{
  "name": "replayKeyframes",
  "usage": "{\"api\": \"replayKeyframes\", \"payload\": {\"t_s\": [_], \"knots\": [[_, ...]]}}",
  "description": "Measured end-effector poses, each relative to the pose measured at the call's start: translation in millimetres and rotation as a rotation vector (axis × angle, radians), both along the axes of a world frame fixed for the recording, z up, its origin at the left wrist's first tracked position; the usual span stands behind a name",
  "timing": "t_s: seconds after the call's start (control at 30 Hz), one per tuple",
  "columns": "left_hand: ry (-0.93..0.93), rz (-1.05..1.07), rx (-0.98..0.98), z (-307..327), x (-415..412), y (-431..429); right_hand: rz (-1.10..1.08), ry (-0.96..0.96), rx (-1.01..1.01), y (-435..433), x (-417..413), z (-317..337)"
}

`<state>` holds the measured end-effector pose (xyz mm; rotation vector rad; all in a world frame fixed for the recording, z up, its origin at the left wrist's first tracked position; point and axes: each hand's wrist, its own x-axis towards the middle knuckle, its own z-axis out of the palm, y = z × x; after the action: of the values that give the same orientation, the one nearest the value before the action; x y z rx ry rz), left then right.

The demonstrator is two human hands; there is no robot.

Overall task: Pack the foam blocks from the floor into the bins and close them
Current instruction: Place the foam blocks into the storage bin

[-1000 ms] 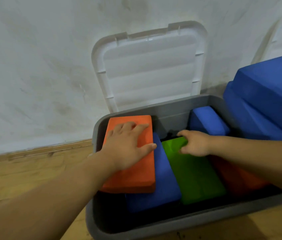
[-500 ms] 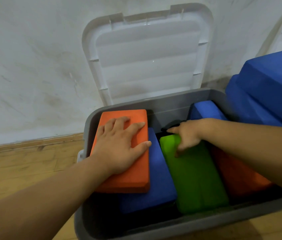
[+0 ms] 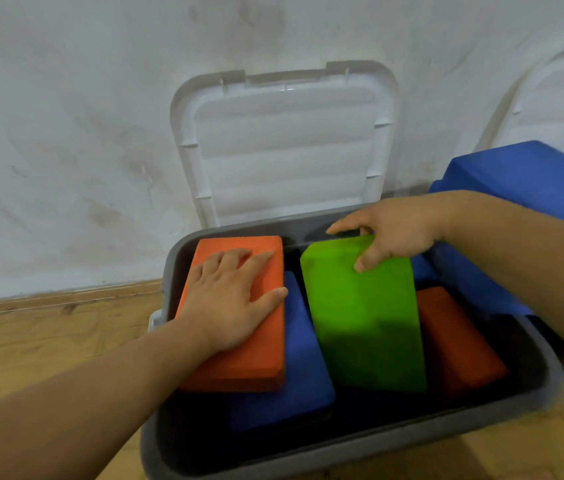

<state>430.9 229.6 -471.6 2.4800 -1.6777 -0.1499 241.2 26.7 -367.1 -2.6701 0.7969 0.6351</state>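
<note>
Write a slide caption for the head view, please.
Left hand rests on orange block; right hand grips tilted green block in open grey bin.

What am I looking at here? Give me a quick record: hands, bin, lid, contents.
Left hand: flat on the orange block, fingers straight
Right hand: grips the green block at its far end, which is raised
Bin: grey, on the floor
Lid: open, upright against the wall
Contents: orange block over a blue block, green block, second orange block at right
Packing: under way; bin not closed
</note>
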Motion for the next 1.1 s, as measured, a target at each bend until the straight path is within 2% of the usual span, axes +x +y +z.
{"api": "replayKeyframes", "payload": {"t_s": [0.07,0.2,0.23,0.37,0.43,0.53,0.63,0.73,0.77,0.8,0.83,0.9,0.97,1.1], "knots": [[0.108,0.029,-0.057,7,-1,-3,-0.063,-0.169,-0.108,2,-2,26],[0.530,0.070,-0.308,34,2,-15,-0.202,-0.612,-0.268,7,-3,62],[0.558,0.056,-0.359,44,2,-18,-0.233,-0.697,-0.317,8,-2,68],[0.499,-0.058,-0.522,85,2,-28,-0.291,-0.904,-0.520,15,2,85],[0.419,-0.102,-0.596,105,7,-30,-0.318,-1.009,-0.533,21,4,93],[0.269,-0.081,-0.577,131,12,-28,-0.398,-1.074,-0.320,32,7,95],[-0.023,-0.008,-0.488,149,16,-21,-0.423,-1.113,-0.016,39,18,76],[-0.207,0.055,-0.360,158,24,-13,-0.538,-1.040,0.470,51,32,33],[-0.180,0.048,-0.282,153,27,-11,-0.572,-0.946,0.618,56,36,16],[-0.111,0.035,-0.193,143,29,-10,-0.575,-0.831,0.679,58,40,0],[-0.039,0.019,-0.091,128,30,-9,-0.575,-0.737,0.677,57,43,-16],[-0.009,0.004,0.082,91,33,-6,-0.630,-0.656,0.589,50,44,-46],[0.009,0.063,0.099,71,40,-7,-0.642,-0.575,0.464,36,39,-78],[-0.017,0.065,0.069,68,40,-11,-0.417,-0.165,0.246,10,26,-129]]}}
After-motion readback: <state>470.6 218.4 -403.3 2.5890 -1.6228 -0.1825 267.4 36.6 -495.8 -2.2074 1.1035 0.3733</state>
